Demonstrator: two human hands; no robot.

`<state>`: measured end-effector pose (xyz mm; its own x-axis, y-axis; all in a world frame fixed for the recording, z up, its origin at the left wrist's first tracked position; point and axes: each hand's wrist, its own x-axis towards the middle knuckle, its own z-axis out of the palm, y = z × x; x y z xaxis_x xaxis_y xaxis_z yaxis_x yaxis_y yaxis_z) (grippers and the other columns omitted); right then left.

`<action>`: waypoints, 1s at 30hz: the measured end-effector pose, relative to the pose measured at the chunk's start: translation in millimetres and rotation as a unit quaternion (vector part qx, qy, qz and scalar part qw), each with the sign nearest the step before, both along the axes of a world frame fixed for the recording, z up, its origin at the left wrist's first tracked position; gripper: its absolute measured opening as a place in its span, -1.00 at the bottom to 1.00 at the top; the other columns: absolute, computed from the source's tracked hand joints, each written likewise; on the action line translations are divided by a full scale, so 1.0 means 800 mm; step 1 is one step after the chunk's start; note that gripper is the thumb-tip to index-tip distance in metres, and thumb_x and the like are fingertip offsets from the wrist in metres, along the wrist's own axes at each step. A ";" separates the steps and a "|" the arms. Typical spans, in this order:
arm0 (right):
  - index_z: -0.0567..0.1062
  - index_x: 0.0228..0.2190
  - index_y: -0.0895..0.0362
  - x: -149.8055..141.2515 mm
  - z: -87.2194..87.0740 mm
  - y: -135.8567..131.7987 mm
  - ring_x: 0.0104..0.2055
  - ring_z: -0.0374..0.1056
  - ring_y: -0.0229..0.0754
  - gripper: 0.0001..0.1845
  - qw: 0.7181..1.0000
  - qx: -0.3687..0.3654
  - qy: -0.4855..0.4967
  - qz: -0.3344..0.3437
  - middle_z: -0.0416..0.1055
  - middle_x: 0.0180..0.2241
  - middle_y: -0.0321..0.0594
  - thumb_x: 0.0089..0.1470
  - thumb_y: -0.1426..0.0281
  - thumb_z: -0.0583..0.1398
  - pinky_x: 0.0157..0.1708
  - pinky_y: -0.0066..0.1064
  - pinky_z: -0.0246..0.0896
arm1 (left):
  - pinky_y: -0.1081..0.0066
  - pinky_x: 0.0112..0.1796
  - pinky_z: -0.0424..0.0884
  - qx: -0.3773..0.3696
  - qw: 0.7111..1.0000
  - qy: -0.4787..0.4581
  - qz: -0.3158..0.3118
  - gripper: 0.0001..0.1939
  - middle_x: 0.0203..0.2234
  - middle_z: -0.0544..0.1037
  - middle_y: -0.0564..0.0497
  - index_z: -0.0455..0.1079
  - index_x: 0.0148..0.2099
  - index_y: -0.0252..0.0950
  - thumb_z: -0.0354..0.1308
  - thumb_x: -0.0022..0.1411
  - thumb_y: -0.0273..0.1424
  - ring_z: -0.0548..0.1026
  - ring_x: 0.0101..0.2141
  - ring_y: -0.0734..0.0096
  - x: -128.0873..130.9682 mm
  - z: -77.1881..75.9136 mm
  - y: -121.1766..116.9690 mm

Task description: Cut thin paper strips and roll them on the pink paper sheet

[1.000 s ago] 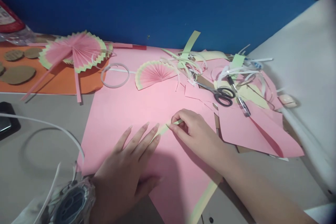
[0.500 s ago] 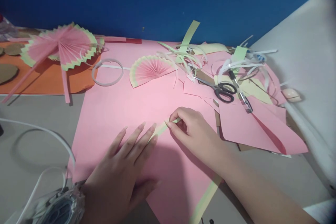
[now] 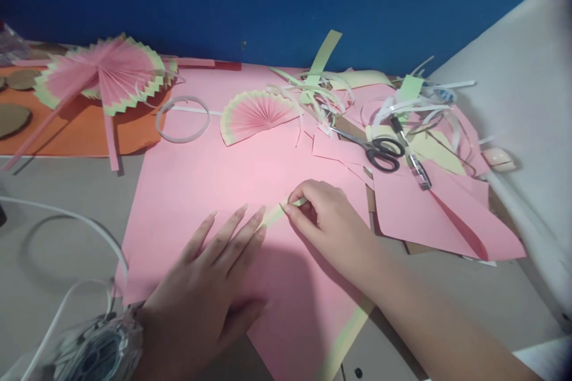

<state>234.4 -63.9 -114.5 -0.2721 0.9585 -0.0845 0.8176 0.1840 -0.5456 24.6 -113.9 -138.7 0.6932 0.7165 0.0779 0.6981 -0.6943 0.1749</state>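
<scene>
My left hand (image 3: 218,268) lies flat and open on pink paper (image 3: 290,292), fingers spread, with its fingertips at a narrow yellow and light-green paper strip (image 3: 273,214). Thumb and index finger of my right hand (image 3: 319,208) are pinched on the strip's right part, just beyond the left fingertips. Another yellow-green band (image 3: 351,336) edges the pink paper at the lower right, below my right forearm. Underneath spreads a large pink sheet (image 3: 201,178). Whether the strip is glued to the paper, I cannot tell.
A pleated pink paper fan (image 3: 259,116) lies behind my hands; a larger one (image 3: 129,74) with paper sticks is at the back left. Scissors (image 3: 382,155), a pen (image 3: 415,164) and paper scraps (image 3: 319,86) lie right. A tape roll (image 3: 96,354) sits front left, a ring (image 3: 182,119) behind.
</scene>
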 end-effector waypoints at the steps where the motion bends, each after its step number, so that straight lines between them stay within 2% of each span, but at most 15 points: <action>1: 0.32 -0.43 0.11 0.000 0.000 0.000 -0.34 0.21 -0.22 -0.90 1.000 0.002 -0.001 0.000 0.35 -0.40 -0.33 0.15 0.43 0.10 -0.26 -0.34 0.03 | 0.12 0.20 -0.14 0.002 1.000 0.001 0.001 -0.29 0.30 -0.05 -0.10 -0.05 0.32 -0.41 -0.07 0.25 -0.10 -0.02 0.26 0.09 0.000 0.000 -0.001; 5: 0.33 -0.42 0.11 0.000 -0.001 0.000 -0.33 0.22 -0.21 -0.91 1.000 0.006 -0.004 0.001 0.37 -0.40 -0.31 0.15 0.43 0.10 -0.26 -0.33 0.03 | 0.12 0.19 -0.10 0.014 1.000 0.006 0.018 -0.26 0.28 0.00 -0.17 -0.03 0.31 -0.46 -0.06 0.23 -0.10 0.01 0.25 0.05 -0.002 0.001 -0.009; 10: 0.34 -0.43 0.11 0.001 -0.001 0.001 -0.33 0.23 -0.19 -0.90 1.000 0.016 -0.009 0.006 0.38 -0.40 -0.29 0.14 0.42 0.09 -0.29 -0.33 0.03 | 0.02 0.17 -0.10 0.031 0.997 0.009 0.067 -0.31 0.26 0.02 -0.28 0.02 0.28 -0.52 -0.07 0.24 -0.17 0.02 0.24 -0.03 0.009 0.010 -0.017; 13: 0.32 -0.43 0.11 0.001 -0.001 0.001 -0.34 0.23 -0.20 -0.88 1.000 0.016 -0.010 0.016 0.37 -0.40 -0.29 0.16 0.41 0.08 -0.31 -0.35 0.03 | 0.01 0.18 -0.12 0.036 0.998 0.011 0.047 -0.25 0.26 0.01 -0.29 0.00 0.29 -0.54 -0.06 0.24 -0.09 -0.02 0.25 -0.02 0.024 0.014 -0.006; 17: 0.31 -0.42 0.12 0.003 -0.005 0.001 -0.34 0.23 -0.21 -0.89 0.999 0.032 -0.014 0.025 0.36 -0.40 -0.30 0.16 0.41 0.08 -0.30 -0.36 0.03 | 0.06 0.18 -0.10 -0.002 1.000 0.026 0.012 -0.23 0.28 0.00 -0.16 -0.03 0.31 -0.44 -0.15 0.24 0.01 -0.03 0.26 0.09 0.034 0.011 0.013; 20: 0.31 -0.41 0.12 0.004 -0.007 0.002 -0.33 0.23 -0.21 -0.90 0.999 0.034 -0.015 0.026 0.36 -0.39 -0.29 0.16 0.41 0.07 -0.29 -0.36 0.03 | 0.07 0.19 -0.16 -0.020 0.999 0.040 0.002 -0.28 0.30 -0.09 -0.05 -0.10 0.33 -0.36 -0.17 0.27 -0.04 -0.10 0.28 0.17 0.025 0.008 0.015; 22: 0.32 -0.41 0.12 0.004 -0.006 0.002 -0.32 0.23 -0.20 -0.90 0.999 0.028 -0.015 0.028 0.36 -0.37 -0.28 0.16 0.41 0.07 -0.28 -0.35 0.03 | 0.03 0.20 -0.21 -0.021 0.998 0.053 -0.010 -0.30 0.31 -0.11 -0.04 -0.13 0.34 -0.34 -0.14 0.28 -0.09 -0.12 0.28 0.14 0.013 0.006 0.010; 30: 0.32 -0.42 0.12 0.004 -0.004 0.003 -0.31 0.24 -0.20 -0.89 0.999 0.014 -0.009 0.028 0.37 -0.37 -0.28 0.16 0.42 0.07 -0.27 -0.34 0.02 | 0.12 0.22 -0.21 0.027 0.999 0.045 0.011 -0.21 0.27 0.04 -0.11 -0.08 0.33 -0.37 -0.01 0.20 -0.04 0.04 0.24 0.10 -0.027 0.009 -0.022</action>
